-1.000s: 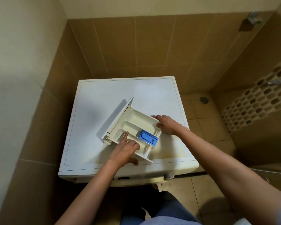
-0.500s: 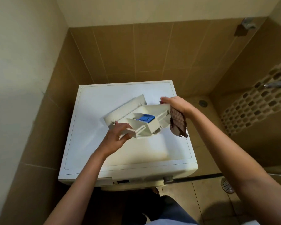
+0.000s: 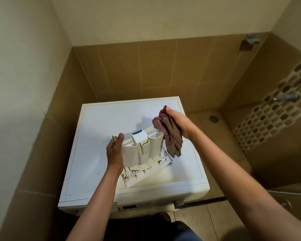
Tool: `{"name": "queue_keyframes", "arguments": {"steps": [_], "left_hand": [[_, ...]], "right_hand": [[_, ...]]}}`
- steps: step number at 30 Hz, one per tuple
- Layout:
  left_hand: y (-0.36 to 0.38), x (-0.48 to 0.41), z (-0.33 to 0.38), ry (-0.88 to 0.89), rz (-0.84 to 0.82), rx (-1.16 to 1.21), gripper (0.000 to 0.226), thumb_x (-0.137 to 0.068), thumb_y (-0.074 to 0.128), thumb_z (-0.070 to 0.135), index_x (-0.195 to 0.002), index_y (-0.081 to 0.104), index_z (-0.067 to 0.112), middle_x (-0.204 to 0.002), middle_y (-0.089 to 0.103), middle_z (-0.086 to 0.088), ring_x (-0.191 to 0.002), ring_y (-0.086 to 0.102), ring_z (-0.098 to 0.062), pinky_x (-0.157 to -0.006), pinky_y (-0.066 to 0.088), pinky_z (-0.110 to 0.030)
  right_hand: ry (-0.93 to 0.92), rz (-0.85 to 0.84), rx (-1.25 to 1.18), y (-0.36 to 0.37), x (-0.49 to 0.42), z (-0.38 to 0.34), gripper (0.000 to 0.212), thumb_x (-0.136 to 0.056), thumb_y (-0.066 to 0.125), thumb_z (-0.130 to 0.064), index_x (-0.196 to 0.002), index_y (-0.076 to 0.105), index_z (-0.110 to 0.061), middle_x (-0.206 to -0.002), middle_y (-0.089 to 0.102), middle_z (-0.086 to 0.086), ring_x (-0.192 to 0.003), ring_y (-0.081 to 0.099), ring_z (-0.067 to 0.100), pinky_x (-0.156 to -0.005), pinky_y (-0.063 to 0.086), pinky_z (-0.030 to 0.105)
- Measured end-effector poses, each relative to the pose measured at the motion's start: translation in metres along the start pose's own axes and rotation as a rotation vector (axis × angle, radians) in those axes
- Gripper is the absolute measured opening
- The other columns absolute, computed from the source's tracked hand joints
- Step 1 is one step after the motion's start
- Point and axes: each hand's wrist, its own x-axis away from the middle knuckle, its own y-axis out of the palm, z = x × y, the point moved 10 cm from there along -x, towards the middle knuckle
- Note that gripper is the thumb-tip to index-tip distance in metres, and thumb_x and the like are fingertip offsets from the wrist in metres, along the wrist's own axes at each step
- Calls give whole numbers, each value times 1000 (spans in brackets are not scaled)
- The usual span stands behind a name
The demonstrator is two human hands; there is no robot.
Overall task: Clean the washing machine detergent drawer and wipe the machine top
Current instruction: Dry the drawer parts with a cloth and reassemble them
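A white plastic detergent drawer (image 3: 142, 152) is held up on end over the flat white top of the washing machine (image 3: 108, 119), its underside turned toward the camera. That underside shows three rounded, cream-white compartment shells side by side, the left one widest. Above the middle shell sits a small white block with a blue strip (image 3: 139, 135) along its upper edge. The drawer's lower end is a flat piece with small clips and ribs, close to the machine top; whether it touches cannot be told.

The left grip (image 3: 114, 152) clasps the drawer's left side, palm against the wall, thumb pointing up, fingers hidden behind it. The right grip (image 3: 179, 122) is clenched round a bunched dark red and grey checked cloth (image 3: 170, 136), which hangs down beside the drawer's upper right corner and covers its right edge. The drawer's shadow falls on the machine top behind it.
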Motion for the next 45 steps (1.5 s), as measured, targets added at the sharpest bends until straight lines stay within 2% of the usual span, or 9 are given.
{"name": "queue_keyframes", "arguments": {"steps": [5,10,18,23,27,32,37,42,45], "left_hand": [[0,-5,6,5,50,9,19,-66,54,29,-64,39,18,-57,39,5,-45,44,-8,-40,33,-11],[-2,-4,8,10,75,-86,17,-71,52,28,-66,38,19,-64,38,3,-55,40,-11,-45,31,-18],[-4,-4,10,42,83,-86,24,-92,60,37,-74,51,23,-77,50,2,-70,48,-13,-62,40,-26],[-3,-9,14,46,88,-152,45,-67,48,68,-85,54,27,-85,60,4,-77,58,-12,-63,48,-26],[-6,-14,10,36,115,-190,46,-85,45,70,-84,50,24,-84,59,2,-78,59,-14,-70,50,-28],[-23,-9,-4,-93,230,-80,73,-69,35,83,-99,50,19,-105,60,-9,-102,61,-30,-96,50,-50],[-22,-11,-2,-93,241,-94,55,-82,39,75,-84,49,20,-93,60,-6,-90,59,-26,-88,50,-47],[-15,-15,15,-17,227,-163,70,-65,39,83,-77,50,15,-82,61,-5,-86,61,-26,-81,51,-42],[-16,-23,17,-10,218,-191,65,-72,42,82,-76,50,18,-83,63,-4,-88,64,-27,-85,52,-43]], "right_hand": [[-158,89,-139,29,16,49,54,-96,35,-56,-136,42,-21,-126,56,-3,-114,55,12,-95,46,28],[123,106,-196,42,5,122,68,-84,36,-74,-131,49,-27,-127,59,-2,-120,55,19,-98,48,38],[-181,201,-306,34,1,19,33,-92,47,-38,-114,62,-17,-108,66,10,-97,61,25,-85,48,37],[-447,307,-182,55,17,-6,26,-100,46,-24,-126,50,-24,-124,61,0,-116,57,14,-98,43,23],[-403,447,-144,57,17,15,33,-101,41,-35,-133,39,-27,-128,55,-4,-117,53,14,-98,42,31],[-292,446,235,76,2,43,46,-100,43,-27,-143,32,-17,-133,49,7,-122,44,24,-93,32,29],[-329,337,277,89,-13,17,45,-98,36,-39,-139,32,-22,-134,48,6,-125,43,28,-101,38,44],[-480,265,505,114,-4,-13,54,-101,30,-41,-151,19,-23,-161,4,-3,-147,5,14,-115,13,35],[-555,303,496,96,2,5,44,-100,35,-32,-144,34,-27,-156,24,-2,-143,23,15,-113,27,37]]}}
